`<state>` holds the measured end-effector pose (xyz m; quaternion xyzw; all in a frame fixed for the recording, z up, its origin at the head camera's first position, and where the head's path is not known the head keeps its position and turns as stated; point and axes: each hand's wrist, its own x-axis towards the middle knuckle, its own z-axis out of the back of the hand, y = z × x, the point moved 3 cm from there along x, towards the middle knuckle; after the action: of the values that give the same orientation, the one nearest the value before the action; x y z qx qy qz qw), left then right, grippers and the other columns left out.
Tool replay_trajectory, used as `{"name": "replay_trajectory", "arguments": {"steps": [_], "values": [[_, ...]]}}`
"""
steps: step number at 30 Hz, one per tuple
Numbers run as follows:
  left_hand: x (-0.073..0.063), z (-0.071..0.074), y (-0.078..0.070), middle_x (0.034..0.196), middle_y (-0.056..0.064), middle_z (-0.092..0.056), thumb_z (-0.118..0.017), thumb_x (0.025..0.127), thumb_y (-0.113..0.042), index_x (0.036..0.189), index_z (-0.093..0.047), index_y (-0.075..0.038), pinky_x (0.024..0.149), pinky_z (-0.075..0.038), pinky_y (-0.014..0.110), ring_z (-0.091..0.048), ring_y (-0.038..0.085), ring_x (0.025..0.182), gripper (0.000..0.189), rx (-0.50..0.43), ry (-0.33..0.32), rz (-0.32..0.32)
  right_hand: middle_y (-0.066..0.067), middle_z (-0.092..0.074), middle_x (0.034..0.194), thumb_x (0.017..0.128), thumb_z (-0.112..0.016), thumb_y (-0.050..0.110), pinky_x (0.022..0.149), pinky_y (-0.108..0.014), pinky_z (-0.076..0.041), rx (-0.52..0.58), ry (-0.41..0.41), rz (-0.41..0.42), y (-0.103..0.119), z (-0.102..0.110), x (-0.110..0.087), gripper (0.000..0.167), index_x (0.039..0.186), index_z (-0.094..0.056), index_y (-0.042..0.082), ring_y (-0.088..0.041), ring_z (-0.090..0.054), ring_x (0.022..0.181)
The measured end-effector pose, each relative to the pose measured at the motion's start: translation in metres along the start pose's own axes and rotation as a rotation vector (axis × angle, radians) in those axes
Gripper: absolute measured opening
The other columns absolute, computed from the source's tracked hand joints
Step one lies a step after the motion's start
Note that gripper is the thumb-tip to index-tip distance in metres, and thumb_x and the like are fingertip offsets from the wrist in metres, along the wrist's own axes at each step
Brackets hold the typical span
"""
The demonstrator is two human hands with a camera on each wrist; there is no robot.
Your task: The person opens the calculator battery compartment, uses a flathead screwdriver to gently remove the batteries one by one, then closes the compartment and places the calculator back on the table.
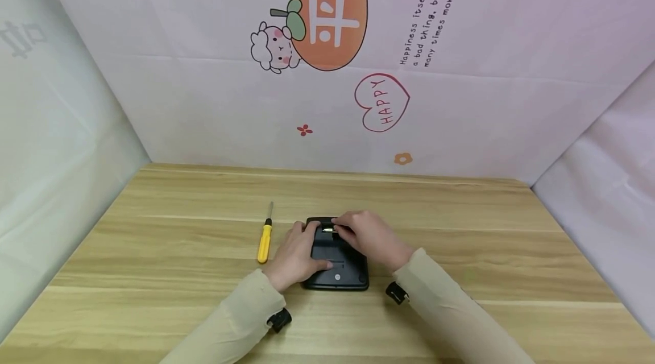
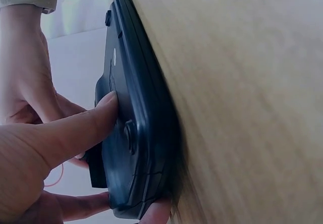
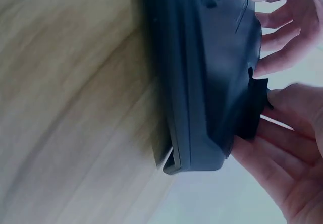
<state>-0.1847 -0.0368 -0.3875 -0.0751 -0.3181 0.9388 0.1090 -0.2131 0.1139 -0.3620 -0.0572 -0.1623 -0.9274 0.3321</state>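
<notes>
A black calculator (image 1: pixel 327 268) lies on the table with its underside up, rubber feet and a small round sticker showing. Near its far edge, a gold-coloured battery (image 1: pixel 327 230) shows in an opened compartment. My left hand (image 1: pixel 295 255) grips the calculator from the left, thumb pressed on the back and fingers at the far side and edge. With thumb and fingers, my right hand (image 1: pixel 372 239) pinches a thin black battery cover (image 3: pixel 255 108), which stands up from the back in the right wrist view. The fingers partly hide the compartment.
A screwdriver (image 1: pixel 265 242) with a yellow handle lies left of the calculator, tip pointing away. The wooden table (image 1: pixel 486 250) ends at a white printed cloth (image 1: pixel 204 114) behind, and more white cloth hangs at both sides.
</notes>
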Motion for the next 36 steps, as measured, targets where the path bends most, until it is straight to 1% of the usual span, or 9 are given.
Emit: {"name": "replay_trajectory", "arguments": {"steps": [8,13,17,23,31,36], "values": [[0.0,0.0,-0.001,0.131,0.025,-0.044,-0.082,0.076,-0.031,0.14,-0.043,-0.003,0.091,-0.045,0.046,-0.05,0.033,0.11,0.08,0.003,0.004,-0.008,-0.008,-0.073,0.098,0.092,-0.065,0.011,0.076,-0.033,-0.055,0.058,-0.057,-0.058,0.0,0.0,-0.001,0.017,0.105,-0.073,0.005,-0.018,-0.07,0.088],[0.0,-0.001,-0.001,0.128,0.024,-0.044,-0.082,0.076,-0.031,0.14,-0.042,-0.002,0.089,-0.046,0.045,-0.049,0.031,0.106,0.081,0.0,0.009,-0.006,-0.002,-0.072,0.092,0.091,-0.064,0.01,0.07,-0.029,-0.054,0.071,-0.095,-0.065,0.001,0.0,-0.003,0.009,0.098,-0.071,0.009,-0.013,-0.068,0.08],[0.001,-0.001,-0.002,0.127,0.023,-0.045,-0.082,0.076,-0.031,0.14,-0.042,-0.002,0.088,-0.046,0.044,-0.049,0.029,0.103,0.081,0.001,0.01,-0.004,-0.001,-0.071,0.088,0.091,-0.064,0.009,0.066,-0.025,-0.052,0.063,-0.097,-0.071,0.002,0.001,-0.003,0.005,0.095,-0.068,0.01,-0.009,-0.065,0.074],[0.001,0.0,-0.002,0.127,0.023,-0.045,-0.082,0.076,-0.031,0.14,-0.042,-0.002,0.087,-0.046,0.043,-0.049,0.029,0.102,0.081,0.005,0.008,-0.005,-0.002,-0.07,0.089,0.092,-0.064,0.009,0.064,-0.023,-0.051,0.063,-0.071,-0.11,0.004,0.003,-0.005,0.006,0.097,-0.065,0.01,-0.008,-0.063,0.072],[0.0,0.0,-0.001,0.13,0.024,-0.044,-0.082,0.076,-0.031,0.14,-0.041,-0.002,0.089,-0.047,0.045,-0.05,0.031,0.106,0.081,0.005,0.011,0.003,-0.003,-0.071,0.087,0.09,-0.065,0.008,0.061,-0.023,-0.051,0.047,-0.132,-0.094,0.004,0.008,-0.009,0.004,0.094,-0.065,0.009,-0.009,-0.064,0.07],[-0.001,0.0,0.001,0.13,0.025,-0.044,-0.082,0.077,-0.031,0.141,-0.041,-0.001,0.088,-0.047,0.046,-0.05,0.032,0.107,0.081,-0.007,0.009,-0.005,-0.002,-0.07,0.085,0.09,-0.066,0.006,0.059,-0.021,-0.048,0.048,-0.142,-0.122,0.0,0.012,-0.014,0.004,0.093,-0.065,0.009,-0.007,-0.06,0.067]]}}
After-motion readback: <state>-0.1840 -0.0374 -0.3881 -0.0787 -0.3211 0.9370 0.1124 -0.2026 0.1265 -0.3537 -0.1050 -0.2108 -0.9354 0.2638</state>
